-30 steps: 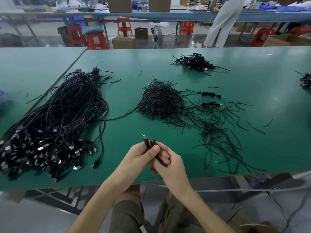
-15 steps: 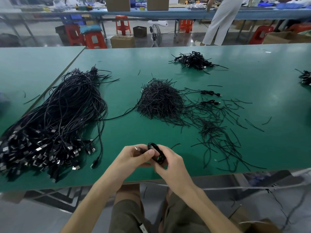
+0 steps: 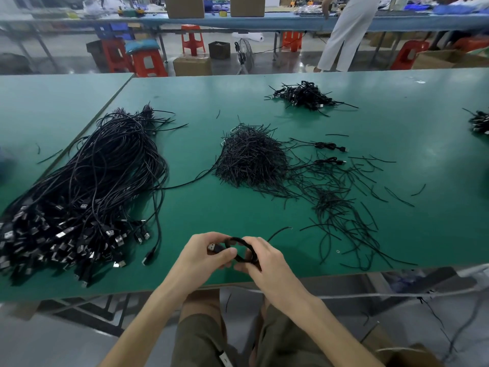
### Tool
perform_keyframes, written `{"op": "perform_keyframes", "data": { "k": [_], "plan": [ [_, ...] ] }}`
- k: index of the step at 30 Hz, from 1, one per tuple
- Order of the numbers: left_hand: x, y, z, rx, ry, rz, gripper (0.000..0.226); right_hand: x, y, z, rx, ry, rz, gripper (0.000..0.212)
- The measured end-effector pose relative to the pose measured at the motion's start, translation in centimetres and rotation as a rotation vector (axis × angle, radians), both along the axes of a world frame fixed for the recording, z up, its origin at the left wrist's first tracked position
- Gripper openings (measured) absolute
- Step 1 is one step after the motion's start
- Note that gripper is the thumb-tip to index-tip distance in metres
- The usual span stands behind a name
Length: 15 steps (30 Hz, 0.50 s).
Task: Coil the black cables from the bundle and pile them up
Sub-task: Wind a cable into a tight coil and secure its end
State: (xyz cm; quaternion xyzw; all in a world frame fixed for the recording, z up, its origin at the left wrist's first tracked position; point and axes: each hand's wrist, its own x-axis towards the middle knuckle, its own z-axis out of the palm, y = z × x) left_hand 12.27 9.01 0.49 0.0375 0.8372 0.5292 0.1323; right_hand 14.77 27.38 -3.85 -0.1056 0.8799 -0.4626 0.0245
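1. The coiled cable (image 3: 239, 239) is held between both hands, low over the table (image 3: 190, 215) and just inside its near edge; the left hand (image 3: 203, 256) is curled round the plug end with the thumb laid across it, and the right hand (image 3: 267, 263) is pinched on the opposite side of the loop; the hands are close together, joined only by the coil.
2. The loops would probably spring apart if either grip were eased before a tie is wound on; the stiffness of the cable would be the cause.
3. A short black strand (image 3: 277, 231) lies just beyond the right hand; whether it is joined to the coil cannot be told; if loose, it could be flicked away.
4. A slip here could send the coil over the near edge.
5. Bare green surface is left straight ahead, between the hands and the heap of ties (image 3: 251, 157); the bundle (image 3: 87, 194) crowds the left, its plugs near the left hand; scattered ties (image 3: 341, 215) crowd the right.
6. The pile of coiled cables (image 3: 304, 95) lies well apart, at the far side; a reach over the heap could drag ties along.
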Motion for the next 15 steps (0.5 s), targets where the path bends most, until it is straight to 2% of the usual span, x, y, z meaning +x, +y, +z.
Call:
{"op": "perform_keyframes", "data": {
  "k": [5, 10, 13, 15],
  "plan": [
    [0.35, 0.18, -0.02, 0.01, 0.019, 0.002, 0.005, -0.07, 0.07, 0.07, 0.016, -0.08, -0.012, 0.049],
    [0.1, 0.08, -0.34, -0.026, 0.019, -0.021, 0.014, -0.12, 0.16, 0.59, 0.213, -0.104, 0.032, 0.012],
    [-0.3, -0.41, -0.67, -0.143, 0.075, -0.158, 0.034, 0.01, 0.34, 0.62, 0.326, -0.045, 0.1, 0.007],
    [-0.53, -0.59, -0.95, -0.291, 0.15, -0.24, 0.033, -0.03, 0.35, 0.33, 0.402, -0.012, 0.127, 0.007]
  ]
}}
